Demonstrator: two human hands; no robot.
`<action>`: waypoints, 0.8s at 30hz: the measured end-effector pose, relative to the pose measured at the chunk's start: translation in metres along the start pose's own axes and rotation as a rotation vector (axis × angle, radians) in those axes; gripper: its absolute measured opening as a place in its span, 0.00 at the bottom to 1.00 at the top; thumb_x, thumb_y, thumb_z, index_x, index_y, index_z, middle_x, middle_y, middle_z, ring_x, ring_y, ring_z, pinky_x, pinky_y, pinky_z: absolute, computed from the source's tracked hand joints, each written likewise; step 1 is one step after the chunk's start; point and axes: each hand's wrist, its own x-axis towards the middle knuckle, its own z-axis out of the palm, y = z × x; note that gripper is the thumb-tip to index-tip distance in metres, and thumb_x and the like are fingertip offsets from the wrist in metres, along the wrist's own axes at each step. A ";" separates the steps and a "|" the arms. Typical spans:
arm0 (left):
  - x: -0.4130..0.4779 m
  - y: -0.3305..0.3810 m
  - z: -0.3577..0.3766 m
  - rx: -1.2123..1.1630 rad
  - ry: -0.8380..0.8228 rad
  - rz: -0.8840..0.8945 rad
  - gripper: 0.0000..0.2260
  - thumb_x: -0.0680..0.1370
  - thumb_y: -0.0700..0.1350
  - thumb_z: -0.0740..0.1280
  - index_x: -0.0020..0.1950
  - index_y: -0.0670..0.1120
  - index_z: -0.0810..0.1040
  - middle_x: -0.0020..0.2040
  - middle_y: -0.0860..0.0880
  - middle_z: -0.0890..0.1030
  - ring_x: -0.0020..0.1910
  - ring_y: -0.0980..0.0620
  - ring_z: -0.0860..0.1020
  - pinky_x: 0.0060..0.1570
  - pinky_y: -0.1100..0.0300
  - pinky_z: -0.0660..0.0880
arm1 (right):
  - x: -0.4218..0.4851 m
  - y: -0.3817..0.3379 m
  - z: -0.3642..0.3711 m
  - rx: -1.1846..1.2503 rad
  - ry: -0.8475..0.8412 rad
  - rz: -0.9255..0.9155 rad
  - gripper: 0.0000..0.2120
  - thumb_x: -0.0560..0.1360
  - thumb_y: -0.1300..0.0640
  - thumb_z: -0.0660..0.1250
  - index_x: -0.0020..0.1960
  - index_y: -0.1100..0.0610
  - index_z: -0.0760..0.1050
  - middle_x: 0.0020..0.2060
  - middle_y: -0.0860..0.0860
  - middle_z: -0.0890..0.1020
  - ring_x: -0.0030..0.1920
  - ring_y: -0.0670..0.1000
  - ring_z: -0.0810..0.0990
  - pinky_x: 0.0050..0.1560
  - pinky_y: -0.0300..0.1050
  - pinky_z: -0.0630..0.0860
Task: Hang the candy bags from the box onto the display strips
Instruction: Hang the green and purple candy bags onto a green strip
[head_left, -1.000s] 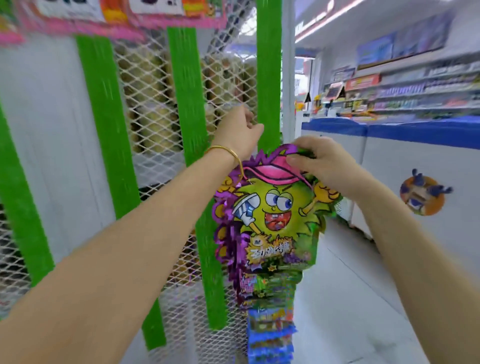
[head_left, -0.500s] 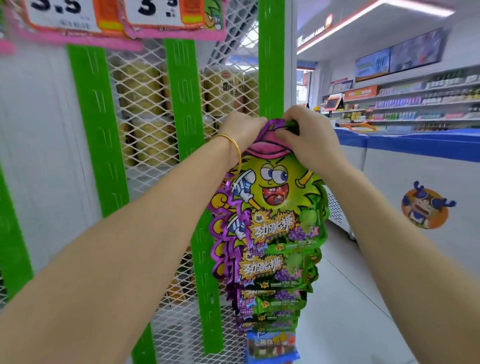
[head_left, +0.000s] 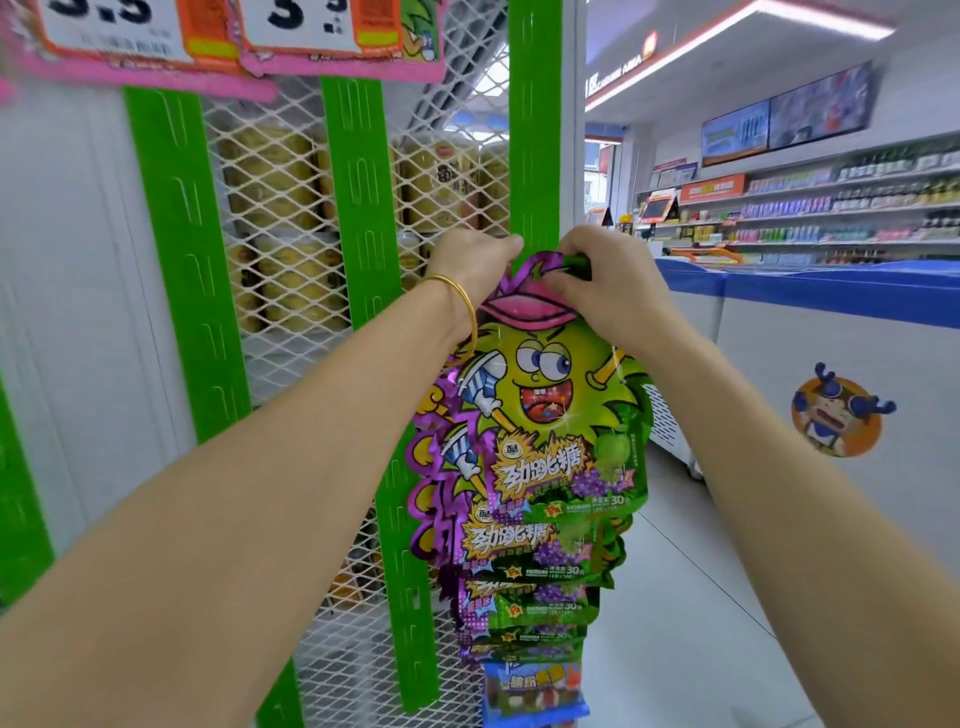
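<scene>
A green candy bag (head_left: 545, 395) with a cartoon face and pink cap is held up against the rightmost green display strip (head_left: 534, 130). My right hand (head_left: 602, 286) pinches the bag's top edge at the strip. My left hand (head_left: 472, 262) is behind the bag's upper left corner, fingers at the strip; what it holds is hidden. Several more green and purple candy bags (head_left: 524, 551) hang overlapped below on the same strip, with a blue bag (head_left: 535, 691) at the bottom. The box is out of view.
Two more green strips (head_left: 182, 249) (head_left: 363, 218) hang on the white wire mesh panel (head_left: 280, 171), bare of bags. Pink price tags (head_left: 332, 36) sit above. A blue-and-white chest freezer (head_left: 831, 332) stands to the right across a grey floor aisle (head_left: 675, 623).
Both hands lifted the top of the candy bag upward to the strip. My view tilted up, bringing the price tags into sight.
</scene>
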 end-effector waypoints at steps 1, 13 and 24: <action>-0.001 0.000 0.000 0.027 0.003 0.015 0.07 0.75 0.43 0.66 0.41 0.40 0.74 0.40 0.42 0.73 0.39 0.47 0.72 0.47 0.48 0.76 | -0.002 0.001 0.001 0.011 -0.018 -0.001 0.08 0.74 0.55 0.68 0.49 0.58 0.75 0.40 0.49 0.74 0.41 0.51 0.72 0.40 0.42 0.64; -0.038 -0.026 -0.017 0.515 0.063 0.398 0.13 0.77 0.41 0.65 0.61 0.44 0.73 0.55 0.48 0.78 0.53 0.54 0.76 0.58 0.59 0.73 | -0.029 0.011 0.014 -0.017 0.055 0.125 0.19 0.72 0.51 0.71 0.55 0.59 0.68 0.51 0.53 0.74 0.50 0.52 0.71 0.50 0.44 0.69; -0.257 -0.260 -0.077 0.478 -0.079 0.057 0.12 0.72 0.33 0.67 0.52 0.45 0.77 0.48 0.49 0.78 0.44 0.61 0.74 0.48 0.76 0.67 | -0.299 -0.028 0.150 0.364 -0.531 0.099 0.08 0.70 0.63 0.70 0.46 0.56 0.74 0.39 0.46 0.73 0.37 0.45 0.72 0.40 0.42 0.70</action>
